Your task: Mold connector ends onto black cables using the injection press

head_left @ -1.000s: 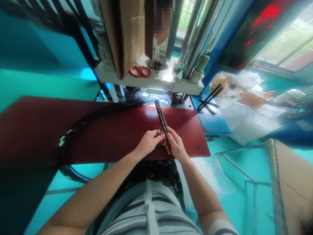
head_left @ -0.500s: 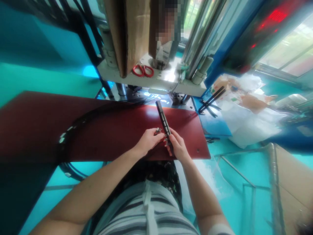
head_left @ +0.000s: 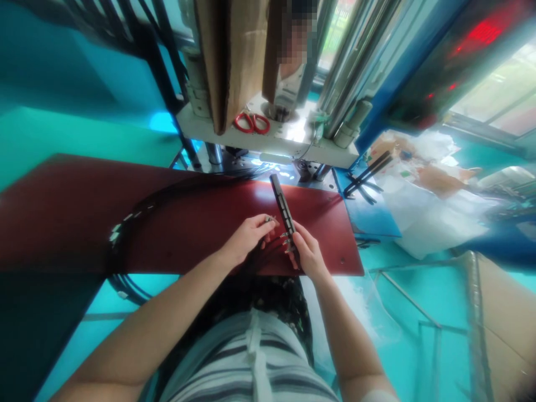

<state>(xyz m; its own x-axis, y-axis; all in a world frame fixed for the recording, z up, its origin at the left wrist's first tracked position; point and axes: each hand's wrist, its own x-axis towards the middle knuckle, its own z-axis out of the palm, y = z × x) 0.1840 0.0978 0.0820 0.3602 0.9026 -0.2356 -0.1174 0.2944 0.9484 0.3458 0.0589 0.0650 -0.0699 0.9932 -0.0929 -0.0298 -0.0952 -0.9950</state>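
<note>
We're not resolving the metal bits in the left hand: too tiny, partly covered. The right hand is hiding part of the dark bar. We're getting only blur off the red display, and the right edge is cropping the cardboard box.

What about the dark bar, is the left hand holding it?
No, the right hand holds the dark bar, clear of the left hand.

Two hands; one dark bar; one pair of scissors
</note>
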